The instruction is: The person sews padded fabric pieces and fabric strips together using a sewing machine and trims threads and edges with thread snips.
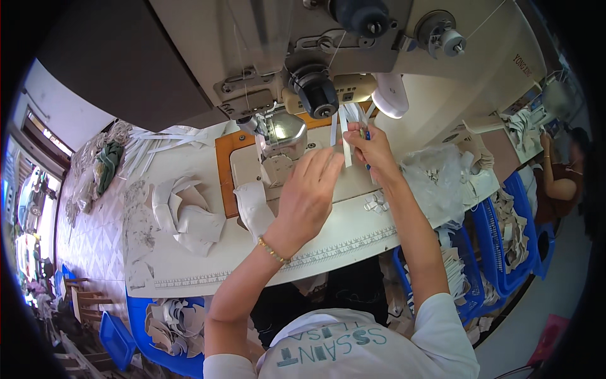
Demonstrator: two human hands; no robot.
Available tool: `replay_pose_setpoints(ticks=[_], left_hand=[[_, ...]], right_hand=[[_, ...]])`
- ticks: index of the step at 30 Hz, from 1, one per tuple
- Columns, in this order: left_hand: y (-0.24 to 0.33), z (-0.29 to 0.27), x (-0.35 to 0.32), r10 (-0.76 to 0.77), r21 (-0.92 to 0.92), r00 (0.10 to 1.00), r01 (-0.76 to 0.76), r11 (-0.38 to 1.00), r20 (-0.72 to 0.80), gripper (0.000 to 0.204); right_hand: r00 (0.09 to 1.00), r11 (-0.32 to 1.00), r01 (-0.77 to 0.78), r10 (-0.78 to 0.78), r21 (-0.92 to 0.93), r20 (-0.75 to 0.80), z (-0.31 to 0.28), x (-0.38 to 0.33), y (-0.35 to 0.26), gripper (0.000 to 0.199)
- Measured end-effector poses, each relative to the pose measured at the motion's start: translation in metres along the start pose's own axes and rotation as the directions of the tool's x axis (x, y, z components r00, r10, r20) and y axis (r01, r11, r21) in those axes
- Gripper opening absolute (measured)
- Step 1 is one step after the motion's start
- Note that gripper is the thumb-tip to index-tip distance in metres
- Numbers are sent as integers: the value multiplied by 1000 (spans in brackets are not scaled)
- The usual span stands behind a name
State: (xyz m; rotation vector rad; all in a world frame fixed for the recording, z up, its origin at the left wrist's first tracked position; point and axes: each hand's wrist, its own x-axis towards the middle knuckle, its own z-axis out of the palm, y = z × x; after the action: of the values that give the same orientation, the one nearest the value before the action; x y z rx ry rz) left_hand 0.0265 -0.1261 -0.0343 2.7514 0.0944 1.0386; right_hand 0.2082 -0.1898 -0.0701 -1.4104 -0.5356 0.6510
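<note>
Fingers of our left hand (309, 192) lie spread and flat, pinning a pale off-white cut fabric piece (255, 211) beside the needle of the cream industrial sewing machine (284, 136), likely to steady it. Our right hand (372, 148) pinches a narrow white strip (345, 136) with a small blue-handled tool (367, 134), raised off the white worktable (353, 237), near its front edge, with open room rightward.
</note>
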Motion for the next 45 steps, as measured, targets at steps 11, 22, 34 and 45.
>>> replay_pose_setpoints(ticks=[11, 22, 34, 45], left_hand=[[-14, 58, 51, 246, 291, 930, -323, 900, 273, 42], [53, 46, 44, 218, 550, 892, -420, 722, 396, 8], [2, -111, -96, -649, -267, 684, 729, 631, 333, 19], [-28, -98, -157, -815, -587, 441, 794, 160, 375, 23]], right_hand=[[997, 986, -39, 28, 161, 67, -32, -15, 28, 6], [1000, 993, -14, 15, -119, 3, -32, 31, 40, 18], [965, 973, 57, 4, -224, 264, 8, -59, 9, 21], [797, 961, -205, 274, -186, 539, 132, -96, 43, 23]])
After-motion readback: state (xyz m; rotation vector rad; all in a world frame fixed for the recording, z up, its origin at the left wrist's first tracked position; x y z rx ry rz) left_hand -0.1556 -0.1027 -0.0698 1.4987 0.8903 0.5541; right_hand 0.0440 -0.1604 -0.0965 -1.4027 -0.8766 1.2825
